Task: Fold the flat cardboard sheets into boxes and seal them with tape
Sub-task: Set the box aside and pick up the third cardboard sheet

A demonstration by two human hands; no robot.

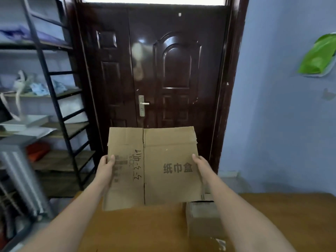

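Standing by: a person holds a flat cardboard sheet point(154, 166) up over the near edge of a wooden table point(272, 215), in front of a dark door point(163, 70).
Left hand point(105, 168): grips the sheet's left edge, thumb curled onto the printed face; the other fingers are behind the card, so I cannot tell how they lie.
Right hand point(201, 165): grips the right edge the same way, thumb on the front, other fingers hidden behind.
Sheet: still folded flat, held nearly upright, creases and flap slits showing, printed characters on the right panel and handwritten numbers along the centre seam.
Surface: brown tabletop, its far edge partly covered by the sheet; a taped cardboard box point(203, 220) sits on it below the right forearm.
Room: blue wall point(272, 106) at right with a green bag point(318, 57) hanging on it; a metal shelf rack point(60, 106) at left holding cloth and paper clutter; a silver handle point(142, 105) on the door.
Hard to make out: the left side is blurred, shelf contents are unclear; the box is half hidden by the arm; the print on the left panel is smeared and unreadable.
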